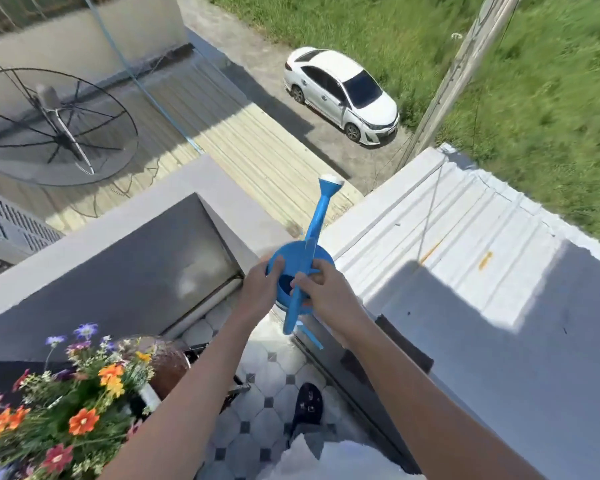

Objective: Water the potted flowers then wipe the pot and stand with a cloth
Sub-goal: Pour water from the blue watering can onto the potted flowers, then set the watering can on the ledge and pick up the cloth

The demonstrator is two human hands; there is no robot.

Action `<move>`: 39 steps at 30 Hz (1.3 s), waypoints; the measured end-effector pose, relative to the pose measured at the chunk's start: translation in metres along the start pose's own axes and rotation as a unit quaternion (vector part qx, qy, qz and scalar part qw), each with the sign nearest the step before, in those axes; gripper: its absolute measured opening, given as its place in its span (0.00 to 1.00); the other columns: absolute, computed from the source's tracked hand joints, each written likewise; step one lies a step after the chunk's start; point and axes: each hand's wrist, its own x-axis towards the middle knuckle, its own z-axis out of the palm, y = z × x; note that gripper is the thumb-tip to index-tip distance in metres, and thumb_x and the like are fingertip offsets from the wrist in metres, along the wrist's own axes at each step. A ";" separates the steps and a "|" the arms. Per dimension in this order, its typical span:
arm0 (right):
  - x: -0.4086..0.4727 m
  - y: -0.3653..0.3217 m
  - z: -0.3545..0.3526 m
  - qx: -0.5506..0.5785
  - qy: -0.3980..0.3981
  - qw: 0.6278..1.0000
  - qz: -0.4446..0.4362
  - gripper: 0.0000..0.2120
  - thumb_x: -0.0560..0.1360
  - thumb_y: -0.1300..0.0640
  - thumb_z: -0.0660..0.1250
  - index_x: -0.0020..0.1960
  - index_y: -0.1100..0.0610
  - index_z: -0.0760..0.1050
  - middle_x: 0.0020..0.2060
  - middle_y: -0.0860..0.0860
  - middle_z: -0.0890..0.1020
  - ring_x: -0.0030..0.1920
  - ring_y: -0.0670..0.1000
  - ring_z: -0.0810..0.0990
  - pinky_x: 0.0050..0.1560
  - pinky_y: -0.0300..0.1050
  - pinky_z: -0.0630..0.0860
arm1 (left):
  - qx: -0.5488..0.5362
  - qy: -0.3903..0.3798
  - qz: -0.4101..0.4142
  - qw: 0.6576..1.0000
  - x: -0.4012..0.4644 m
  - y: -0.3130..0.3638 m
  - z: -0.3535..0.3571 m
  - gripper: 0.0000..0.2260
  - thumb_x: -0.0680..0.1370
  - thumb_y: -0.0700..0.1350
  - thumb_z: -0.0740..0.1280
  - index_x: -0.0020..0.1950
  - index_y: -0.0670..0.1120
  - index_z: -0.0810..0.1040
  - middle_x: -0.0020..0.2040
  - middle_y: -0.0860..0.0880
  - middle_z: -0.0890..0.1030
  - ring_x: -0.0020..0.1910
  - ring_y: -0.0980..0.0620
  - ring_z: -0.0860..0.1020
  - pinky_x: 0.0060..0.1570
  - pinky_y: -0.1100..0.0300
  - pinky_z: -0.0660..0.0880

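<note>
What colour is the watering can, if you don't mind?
Blue, with a white rose tip; the watering can shows in the head view.

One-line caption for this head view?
Both hands, left and right, hold a blue watering can beyond the potted flowers.

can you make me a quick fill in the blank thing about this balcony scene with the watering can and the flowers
1. Both hands hold a watering can whose colour is ____.
2. The right hand grips the can's ____.
3. Seen from the head camera, the potted flowers stand at the lower ____ of the picture.
4. The car parked below is ____.

Missing words: blue; handle; left; white
</note>
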 end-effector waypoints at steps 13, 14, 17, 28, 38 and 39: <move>0.031 0.004 -0.012 0.104 -0.026 0.994 0.026 0.12 0.80 0.61 0.67 0.62 0.61 0.73 0.52 0.61 0.84 0.47 0.55 0.87 0.48 0.50 0.84 | -0.009 -0.078 -0.027 0.997 0.048 -0.006 0.003 0.16 0.77 0.62 0.62 0.59 0.56 0.80 0.54 0.51 0.84 0.56 0.47 0.81 0.60 0.46 0.77; 0.030 0.004 -0.015 0.079 -0.024 0.996 0.025 0.12 0.79 0.58 0.68 0.61 0.60 0.74 0.49 0.59 0.85 0.42 0.51 0.86 0.41 0.46 0.84 | 0.007 -0.060 -0.025 0.998 0.049 -0.004 0.002 0.16 0.77 0.62 0.63 0.58 0.55 0.80 0.55 0.52 0.84 0.56 0.49 0.81 0.60 0.48 0.77; 0.025 0.004 -0.030 -0.011 0.037 0.999 0.023 0.10 0.79 0.50 0.68 0.56 0.55 0.76 0.40 0.52 0.84 0.26 0.39 0.77 0.28 0.37 0.71 | 0.051 0.033 0.006 0.998 0.046 0.014 0.004 0.17 0.77 0.60 0.65 0.59 0.52 0.79 0.59 0.54 0.81 0.61 0.54 0.77 0.63 0.53 0.74; 0.000 0.076 -0.127 -0.195 0.223 0.955 0.022 0.05 0.77 0.59 0.67 0.51 0.51 0.79 0.43 0.49 0.79 0.44 0.49 0.77 0.46 0.41 0.71 | 0.107 -0.063 0.285 0.950 -0.020 0.078 0.110 0.05 0.78 0.47 0.68 0.50 0.47 0.80 0.45 0.54 0.83 0.46 0.57 0.79 0.43 0.69 0.72; -0.043 0.187 -0.142 -0.344 0.242 0.879 0.226 0.25 0.79 0.47 0.65 0.73 0.53 0.68 0.70 0.54 0.70 0.70 0.57 0.65 0.66 0.59 0.65 | 0.529 -0.170 0.167 0.815 -0.023 -0.063 0.185 0.33 0.77 0.62 0.64 0.75 0.44 0.66 0.70 0.43 0.68 0.69 0.43 0.65 0.65 0.51 0.68; -0.046 0.192 -0.138 -0.340 0.259 0.879 0.211 0.22 0.79 0.47 0.65 0.71 0.54 0.70 0.68 0.54 0.71 0.69 0.57 0.66 0.66 0.58 0.66 | 0.526 -0.153 0.188 0.815 -0.026 -0.067 0.186 0.29 0.77 0.60 0.65 0.74 0.46 0.68 0.69 0.44 0.68 0.68 0.44 0.65 0.64 0.51 0.68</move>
